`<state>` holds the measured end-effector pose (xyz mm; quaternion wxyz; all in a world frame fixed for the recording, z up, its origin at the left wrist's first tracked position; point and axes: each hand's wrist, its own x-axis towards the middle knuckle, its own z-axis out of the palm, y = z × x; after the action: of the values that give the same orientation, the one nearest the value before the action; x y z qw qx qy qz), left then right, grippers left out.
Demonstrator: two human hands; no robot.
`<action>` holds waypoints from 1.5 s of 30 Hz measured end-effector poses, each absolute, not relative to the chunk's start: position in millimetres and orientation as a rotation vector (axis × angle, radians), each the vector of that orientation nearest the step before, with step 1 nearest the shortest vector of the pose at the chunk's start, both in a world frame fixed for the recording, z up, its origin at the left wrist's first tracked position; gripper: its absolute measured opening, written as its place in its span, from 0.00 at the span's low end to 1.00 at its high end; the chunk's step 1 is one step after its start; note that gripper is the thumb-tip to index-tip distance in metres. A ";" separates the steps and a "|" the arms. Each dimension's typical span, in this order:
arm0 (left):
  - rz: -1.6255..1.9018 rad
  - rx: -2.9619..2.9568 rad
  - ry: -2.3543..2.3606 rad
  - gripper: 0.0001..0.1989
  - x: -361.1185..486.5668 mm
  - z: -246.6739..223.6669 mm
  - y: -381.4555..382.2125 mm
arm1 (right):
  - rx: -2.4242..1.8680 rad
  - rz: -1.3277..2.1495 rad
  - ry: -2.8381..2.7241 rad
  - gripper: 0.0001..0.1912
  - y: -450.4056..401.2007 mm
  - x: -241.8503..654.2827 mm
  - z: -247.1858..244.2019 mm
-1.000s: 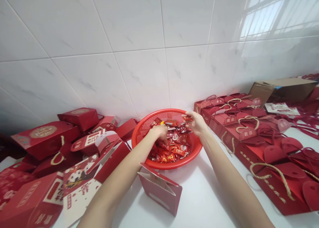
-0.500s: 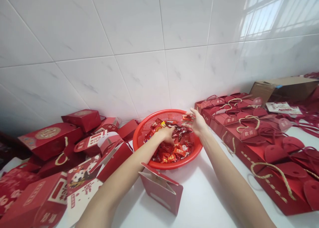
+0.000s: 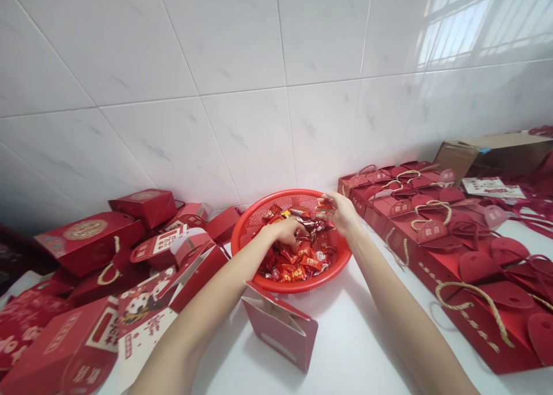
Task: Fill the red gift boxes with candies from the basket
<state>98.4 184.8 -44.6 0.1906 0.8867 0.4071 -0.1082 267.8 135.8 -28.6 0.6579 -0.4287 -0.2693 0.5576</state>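
Note:
A red plastic colander (image 3: 290, 287) on the white table holds a heap of wrapped candies (image 3: 306, 262), mostly red, with some dark brown and a bit of yellow. My left hand (image 3: 286, 232) reaches into it over the near left rim, its fingers curled down onto the candies; whatever lies under the fingertips is hidden. At the colander's right side my right hand (image 3: 339, 212) is raised over the rim, fingers bent around a little red wrapped candy that partly shows between them. In front of the colander stands a small red carton (image 3: 280, 331) with its top open.
Red gift boxes (image 3: 73, 337) lie piled on the left, some with rope handles. To the right, rows of red gift boxes (image 3: 432, 268) with rope handles stand together. A brown cardboard box (image 3: 458, 159) is behind them. A tiled wall (image 3: 242, 130) bounds the back.
My left hand's fingers have curled in more, deeper among the candies. My right hand has turned slightly inward, so less of its candy shows. The colander and open carton stay put.

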 end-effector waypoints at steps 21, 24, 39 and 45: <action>-0.111 2.495 1.005 0.16 106.9 -61.0 196.8 | -0.968 1.208 -0.690 0.07 134.6 267.5 -30.5; 0.008 2.365 0.965 0.16 101.5 -53.4 199.2 | -0.966 1.208 -0.687 0.06 134.3 267.9 -30.2; 0.689 1.674 0.854 0.28 88.5 -32.2 202.1 | -0.970 1.296 -0.691 0.16 136.0 268.7 -30.6; 0.738 1.680 0.847 0.32 90.1 -23.1 195.6 | -0.979 1.326 -0.769 0.19 134.1 267.2 -31.5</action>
<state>90.1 195.6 -23.1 0.5312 0.7043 0.3550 0.3094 267.2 134.1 -31.5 0.6143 -0.4246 -0.3337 0.5754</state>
